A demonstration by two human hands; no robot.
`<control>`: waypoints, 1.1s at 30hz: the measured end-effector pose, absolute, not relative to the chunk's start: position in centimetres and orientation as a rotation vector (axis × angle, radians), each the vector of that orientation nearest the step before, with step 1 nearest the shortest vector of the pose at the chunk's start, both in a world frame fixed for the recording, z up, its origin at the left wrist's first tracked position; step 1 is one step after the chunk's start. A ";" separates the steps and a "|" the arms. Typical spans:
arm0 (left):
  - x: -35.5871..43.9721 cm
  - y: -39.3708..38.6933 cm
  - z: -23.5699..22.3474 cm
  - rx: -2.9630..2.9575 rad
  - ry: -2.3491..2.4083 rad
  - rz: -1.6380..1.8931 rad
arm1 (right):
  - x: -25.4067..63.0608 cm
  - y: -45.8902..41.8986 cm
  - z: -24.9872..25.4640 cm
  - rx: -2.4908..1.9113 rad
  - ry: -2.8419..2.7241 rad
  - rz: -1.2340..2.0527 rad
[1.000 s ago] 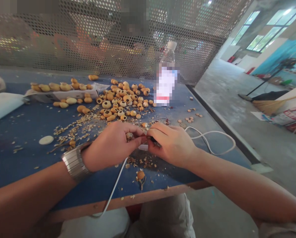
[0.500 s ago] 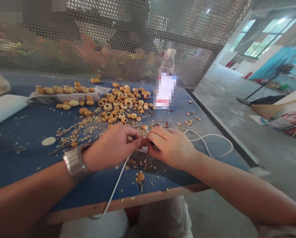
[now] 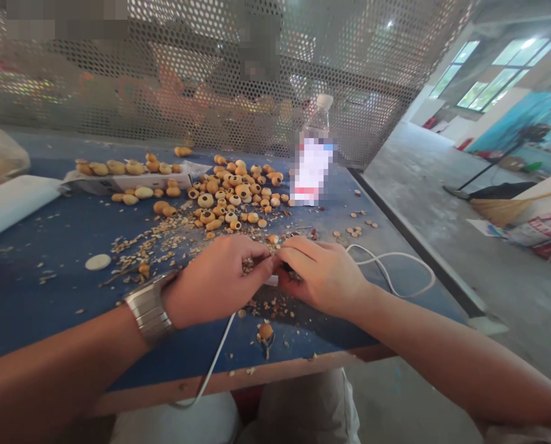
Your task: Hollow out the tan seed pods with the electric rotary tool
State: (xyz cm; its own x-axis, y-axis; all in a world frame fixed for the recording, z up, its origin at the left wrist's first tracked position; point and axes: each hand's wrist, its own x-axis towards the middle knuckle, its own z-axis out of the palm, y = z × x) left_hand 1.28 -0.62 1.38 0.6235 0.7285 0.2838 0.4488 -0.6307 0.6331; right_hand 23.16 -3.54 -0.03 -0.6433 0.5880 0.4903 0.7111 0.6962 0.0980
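**Closed pinch at bench (image 3: pixel 39 296) centre — held item largely obscured**

Left hand (image 3: pixel 215 280) and right hand (image 3: pixel 322 277) are closed in and touching at the fingertips, with a small dark item (image 3: pixel 285 269) pinched between them; its kind cannot be told. It is held above the blue bench top, just short of the near edge. A white cable (image 3: pixel 391 259) is laid beside the right hand and passes beneath the grip. Hollow orange shells (image 3: pixel 224 200) are heaped beyond the hands, and chips (image 3: pixel 164 237) are scattered between — a plastic bottle (image 3: pixel 315 154) stands behind.
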 end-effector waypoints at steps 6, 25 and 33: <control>1.1 0.0 1.3 2.215 0.962 0.504 | 22.9 -3.8 0.2 -1.011 -2.501 -0.445; 1.0 0.3 1.8 2.311 0.869 0.408 | 22.7 -4.0 0.4 -0.999 -2.636 -0.513; 0.8 -0.4 2.2 2.339 0.939 0.461 | 22.6 -4.1 0.4 -0.965 -2.707 -0.517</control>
State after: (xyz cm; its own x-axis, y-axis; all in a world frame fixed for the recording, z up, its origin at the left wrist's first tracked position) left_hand 0.83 -0.37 2.20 0.6941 0.7128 0.1007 0.5158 -0.5900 0.6212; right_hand 22.55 -4.07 0.42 -0.7595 0.5665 0.3196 0.6445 0.7220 0.2518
